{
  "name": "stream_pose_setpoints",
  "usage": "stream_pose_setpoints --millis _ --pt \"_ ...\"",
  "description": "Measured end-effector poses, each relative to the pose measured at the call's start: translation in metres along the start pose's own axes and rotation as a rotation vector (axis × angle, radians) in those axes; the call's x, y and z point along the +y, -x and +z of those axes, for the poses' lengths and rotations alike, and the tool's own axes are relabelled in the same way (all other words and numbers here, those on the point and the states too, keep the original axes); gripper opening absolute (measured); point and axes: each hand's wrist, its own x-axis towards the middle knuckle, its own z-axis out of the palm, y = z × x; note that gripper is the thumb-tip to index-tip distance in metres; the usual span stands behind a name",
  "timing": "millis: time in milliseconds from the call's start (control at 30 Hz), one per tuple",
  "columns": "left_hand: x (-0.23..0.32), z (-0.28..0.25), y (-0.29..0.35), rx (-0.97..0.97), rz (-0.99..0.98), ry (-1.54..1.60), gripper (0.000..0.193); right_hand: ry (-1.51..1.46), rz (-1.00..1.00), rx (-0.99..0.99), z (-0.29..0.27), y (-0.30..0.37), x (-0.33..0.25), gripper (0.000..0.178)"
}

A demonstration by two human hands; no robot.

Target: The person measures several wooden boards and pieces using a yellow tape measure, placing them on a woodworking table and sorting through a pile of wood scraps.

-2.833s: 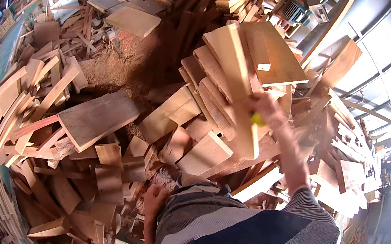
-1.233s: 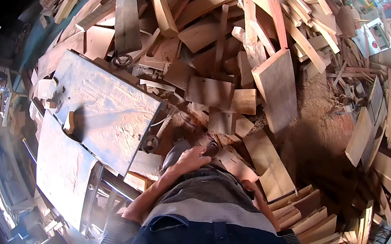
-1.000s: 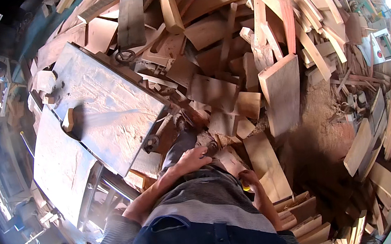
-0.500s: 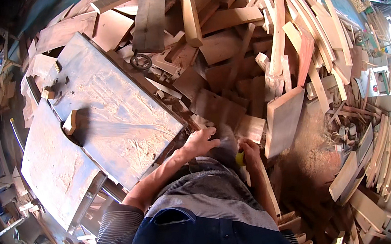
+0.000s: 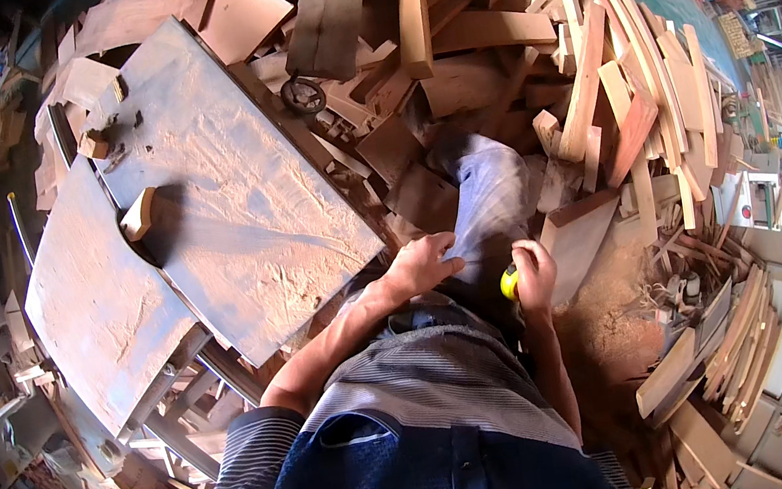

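Observation:
My right hand (image 5: 536, 273) is closed around a small yellow tape measure (image 5: 510, 281), mostly covered by the fingers. My left hand (image 5: 422, 264) hovers in front of my waist with thumb and fingers apart, nothing visible in it. It is nearest to the close right corner of a dust-covered metal machine table (image 5: 245, 216). Between and beyond the hands is my raised leg (image 5: 492, 191) in blue-grey trousers, slightly blurred. A broad wooden board (image 5: 575, 242) leans just right of the right hand.
A tall jumble of offcuts fills the space ahead, with a dark plank (image 5: 331, 11) and a handwheel (image 5: 302, 96) beside the table. Small wood blocks (image 5: 138, 214) sit along the table's slot. Long strips (image 5: 654, 74) and sawdust (image 5: 614, 312) lie to the right.
My leg has lifted forward into view over the offcuts. Both hands have moved a little right, and the right hand has risen, showing the tape measure. The whole view has shifted slightly.

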Motion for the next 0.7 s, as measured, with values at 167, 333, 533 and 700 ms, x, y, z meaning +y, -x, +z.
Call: stream_pose_setpoints --millis 167,333,533,700 --pt "0.004 -0.020 -0.019 0.058 -0.041 0.042 0.037 0.277 -0.096 -0.092 0.026 -0.054 -0.014 0.020" --pt "0.002 -0.030 -0.061 0.138 -0.117 0.012 0.038 0.588 -0.258 -0.190 0.052 -0.132 -0.001 0.015" --pt "-0.011 -0.034 -0.121 0.148 -0.241 0.110 0.040 0.645 -0.187 -0.168 0.072 -0.211 0.050 0.015" --pt "-0.065 -0.059 -0.214 0.127 -0.259 0.169 0.034 0.281 0.022 -0.028 0.064 -0.236 0.087 0.013"
